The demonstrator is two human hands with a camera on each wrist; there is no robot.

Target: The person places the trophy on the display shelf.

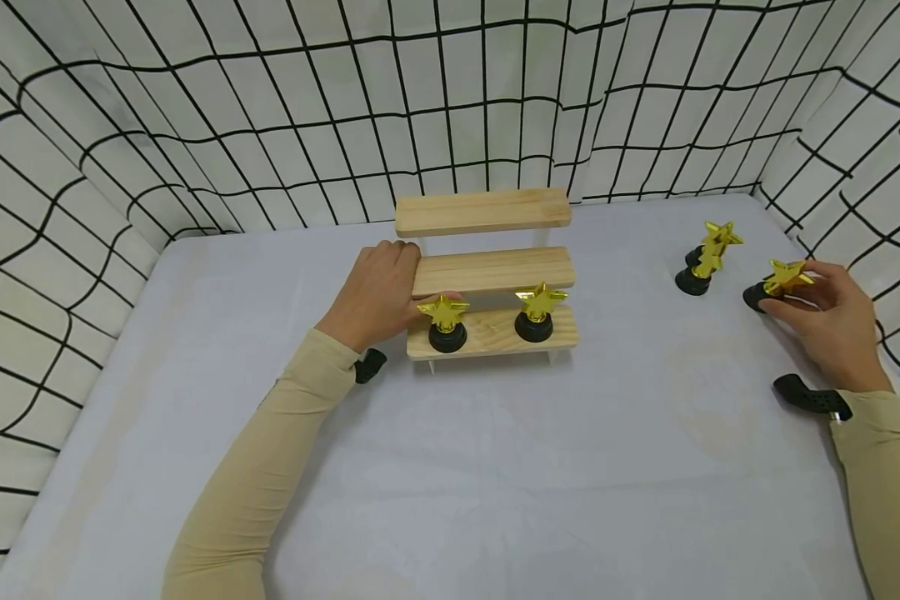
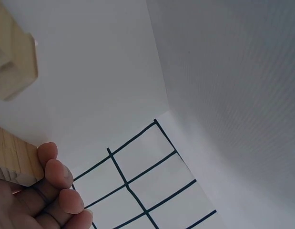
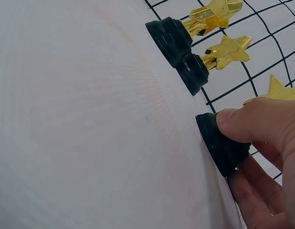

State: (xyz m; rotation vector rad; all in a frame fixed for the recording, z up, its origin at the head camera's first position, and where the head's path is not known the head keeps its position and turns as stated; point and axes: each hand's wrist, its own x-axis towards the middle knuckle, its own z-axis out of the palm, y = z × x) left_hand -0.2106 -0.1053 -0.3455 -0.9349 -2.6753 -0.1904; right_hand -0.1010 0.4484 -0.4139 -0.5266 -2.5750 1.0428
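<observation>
A three-tier wooden shelf [image 1: 495, 271] stands toward the back of the table. My left hand [image 1: 381, 292] grips the left end of its middle board; in the left wrist view the fingertips [image 2: 59, 172] curl round the board's end [image 2: 16, 157]. Two gold star trophies on black bases, one left [image 1: 446, 321] and one right [image 1: 536, 312], stand on the lowest board. At the far right, my right hand [image 1: 832, 321] pinches a third star trophy [image 1: 776, 283] by its black base [image 3: 221, 143], which sits at the table surface. Its star is partly behind the thumb in the right wrist view.
Two more star trophies, a front one [image 1: 697, 275] and a rear one [image 1: 722, 233], stand close together left of my right hand. A black wire grid [image 1: 450, 108] over white panels borders the back and both sides of the white-covered table [image 1: 510, 467].
</observation>
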